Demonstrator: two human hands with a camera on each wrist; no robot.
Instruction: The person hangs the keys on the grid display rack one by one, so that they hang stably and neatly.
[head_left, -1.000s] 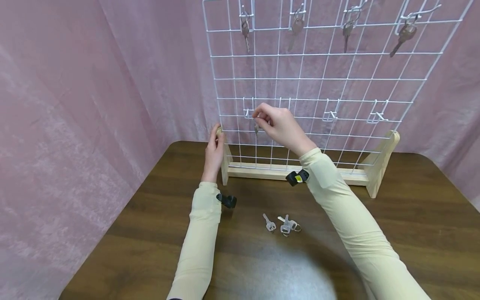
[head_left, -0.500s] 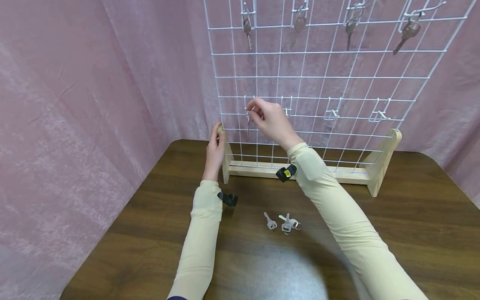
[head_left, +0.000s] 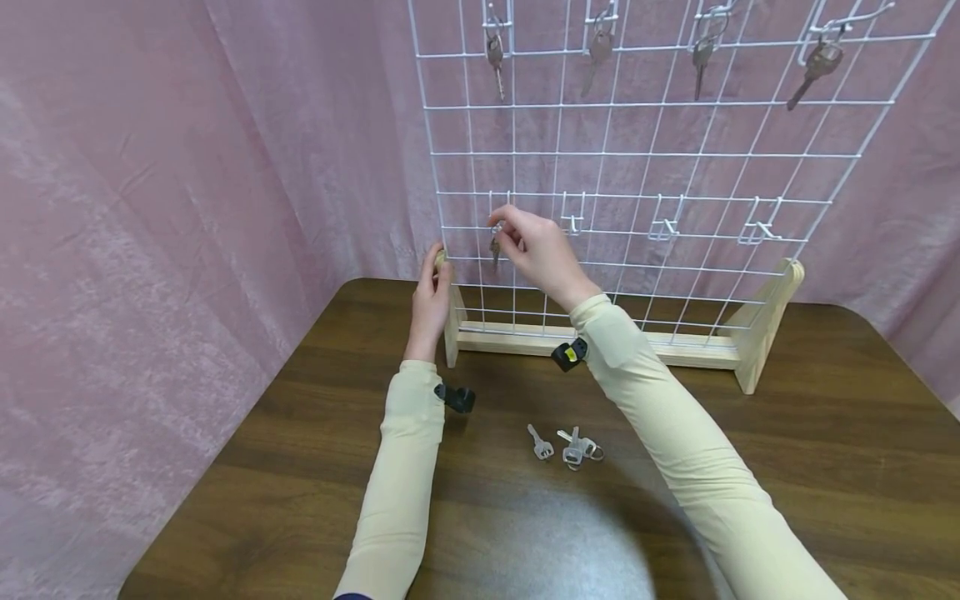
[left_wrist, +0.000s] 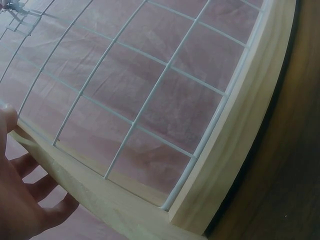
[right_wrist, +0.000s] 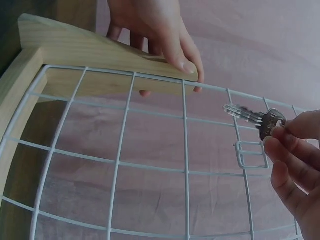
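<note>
My right hand [head_left: 542, 252] pinches a silver key [head_left: 495, 247] at its head end, in front of the lower-left hook of the white wire grid [head_left: 637, 157]. Seen from the right wrist, the key [right_wrist: 266, 121] has its toothed blade pointing away from the fingertips, close to the hook [right_wrist: 251, 154]; whether its ring is on the hook is hidden. My left hand [head_left: 429, 304] grips the top of the stand's left wooden side piece [head_left: 452, 325]. In the left wrist view the thumb lies on one side of that wood [left_wrist: 55, 165] and the fingers on the other.
Several keys hang on hooks along the grid's upper row, one of them a round-headed key [head_left: 821, 62]. Three more hooks, such as the rightmost hook [head_left: 761, 231], line the lower row. A loose key [head_left: 541, 443] and a small key pile [head_left: 576, 450] lie on the brown table [head_left: 300, 492].
My right hand has moved left with the key, to the lower-left hook, and the key has turned in the fingers. The left hand has kept its hold on the stand.
</note>
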